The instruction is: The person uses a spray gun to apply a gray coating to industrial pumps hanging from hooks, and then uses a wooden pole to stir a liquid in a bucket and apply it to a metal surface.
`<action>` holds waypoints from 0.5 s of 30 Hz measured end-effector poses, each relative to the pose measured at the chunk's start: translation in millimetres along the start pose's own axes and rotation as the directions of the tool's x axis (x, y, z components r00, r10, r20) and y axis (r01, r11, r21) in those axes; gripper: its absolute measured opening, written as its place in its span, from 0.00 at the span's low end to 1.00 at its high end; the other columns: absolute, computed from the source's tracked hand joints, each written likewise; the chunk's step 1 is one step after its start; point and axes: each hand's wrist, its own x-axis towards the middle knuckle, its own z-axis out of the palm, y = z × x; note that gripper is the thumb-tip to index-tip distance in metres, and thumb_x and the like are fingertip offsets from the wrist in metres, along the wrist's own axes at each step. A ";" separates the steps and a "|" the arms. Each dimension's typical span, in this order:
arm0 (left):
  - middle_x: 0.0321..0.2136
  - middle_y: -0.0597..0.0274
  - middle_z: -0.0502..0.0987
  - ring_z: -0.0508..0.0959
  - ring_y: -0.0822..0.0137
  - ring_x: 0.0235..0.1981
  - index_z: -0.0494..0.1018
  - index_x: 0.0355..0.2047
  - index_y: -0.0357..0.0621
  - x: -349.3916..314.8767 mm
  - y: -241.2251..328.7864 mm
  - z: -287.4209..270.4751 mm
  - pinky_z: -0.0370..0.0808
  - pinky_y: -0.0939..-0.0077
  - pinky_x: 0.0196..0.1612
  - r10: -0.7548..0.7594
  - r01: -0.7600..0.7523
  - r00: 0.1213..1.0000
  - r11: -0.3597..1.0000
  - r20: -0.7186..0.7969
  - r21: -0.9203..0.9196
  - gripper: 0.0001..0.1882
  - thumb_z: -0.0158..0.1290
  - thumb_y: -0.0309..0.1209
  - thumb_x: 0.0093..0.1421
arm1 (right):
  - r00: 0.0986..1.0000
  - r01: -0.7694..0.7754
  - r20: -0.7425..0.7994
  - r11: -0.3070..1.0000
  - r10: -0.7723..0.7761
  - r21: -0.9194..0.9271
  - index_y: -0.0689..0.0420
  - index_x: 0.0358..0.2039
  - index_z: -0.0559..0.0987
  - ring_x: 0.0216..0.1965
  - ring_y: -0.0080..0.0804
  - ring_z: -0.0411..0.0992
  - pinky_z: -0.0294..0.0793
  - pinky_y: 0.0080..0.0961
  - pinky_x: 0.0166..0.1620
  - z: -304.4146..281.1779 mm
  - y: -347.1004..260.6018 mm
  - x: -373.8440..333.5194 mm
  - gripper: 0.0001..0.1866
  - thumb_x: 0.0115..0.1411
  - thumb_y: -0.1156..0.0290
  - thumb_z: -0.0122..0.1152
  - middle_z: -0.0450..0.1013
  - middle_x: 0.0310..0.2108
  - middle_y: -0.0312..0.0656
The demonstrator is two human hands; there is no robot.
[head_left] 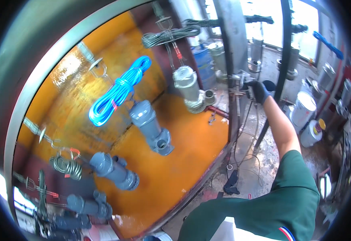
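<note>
Plain dark green short-sleeved shirt (256,205), red-white-blue striped trim (286,233) down low, pointy white bit (227,232), dark glove (260,93) on right hand (258,90) btw

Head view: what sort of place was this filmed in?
Probably an industrial painting workshop: grey pump-like units hang beside coiled cables in an orange-stained booth, and white pails stand outside it.

Pumps (145,118) hang diagonally, lower left to upper centre, in the booth (195,160), cable coils (121,90) above them; drum (203,68) behind the topmost one. Right hand (258,91) just right of the post (234,120), right of centre. Buckets (304,106) farther right, cord (260,160) on the floor (245,164) below the hand.
</note>
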 end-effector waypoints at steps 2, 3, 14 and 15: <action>0.54 0.39 0.76 0.76 0.44 0.53 0.60 0.67 0.48 -34.2 -34.7 -6.7 0.74 0.56 0.56 -0.081 0.078 0.995 0.996 -0.064 -0.038 0.35 0.55 0.45 0.64 | 0.997 -0.056 -0.066 0.986 0.046 -0.159 0.52 0.35 0.81 0.29 0.31 0.75 0.75 0.29 0.33 26.2 4.2 -4.5 0.10 0.59 0.60 0.60 0.79 0.32 0.37; 0.54 0.39 0.75 0.76 0.44 0.53 0.59 0.67 0.48 -51.9 -50.6 -8.2 0.73 0.56 0.56 -0.116 0.111 0.989 0.992 -0.090 -0.057 0.35 0.55 0.45 0.64 | 0.995 -0.059 -0.093 0.963 0.035 -0.261 0.50 0.35 0.81 0.29 0.30 0.73 0.73 0.30 0.33 14.3 8.9 -0.9 0.11 0.59 0.57 0.61 0.77 0.30 0.36; 0.57 0.36 0.73 0.75 0.41 0.56 0.54 0.72 0.51 -262.7 -184.2 91.9 0.73 0.54 0.58 -0.616 0.523 0.765 0.765 -0.189 -0.377 0.40 0.56 0.47 0.63 | 0.991 -0.087 -0.132 0.899 0.033 -0.429 0.56 0.49 0.81 0.40 0.28 0.75 0.77 0.27 0.38 -85.7 206.4 56.9 0.15 0.65 0.66 0.55 0.79 0.43 0.37; 0.56 0.38 0.74 0.76 0.42 0.57 0.55 0.71 0.50 -259.0 -203.0 100.8 0.73 0.53 0.57 -0.605 0.524 0.765 0.783 -0.220 -0.335 0.39 0.55 0.47 0.64 | 0.982 -0.167 -0.155 0.876 0.107 -0.452 0.56 0.49 0.81 0.40 0.28 0.75 0.77 0.27 0.38 -81.8 246.1 30.3 0.15 0.65 0.66 0.55 0.79 0.43 0.37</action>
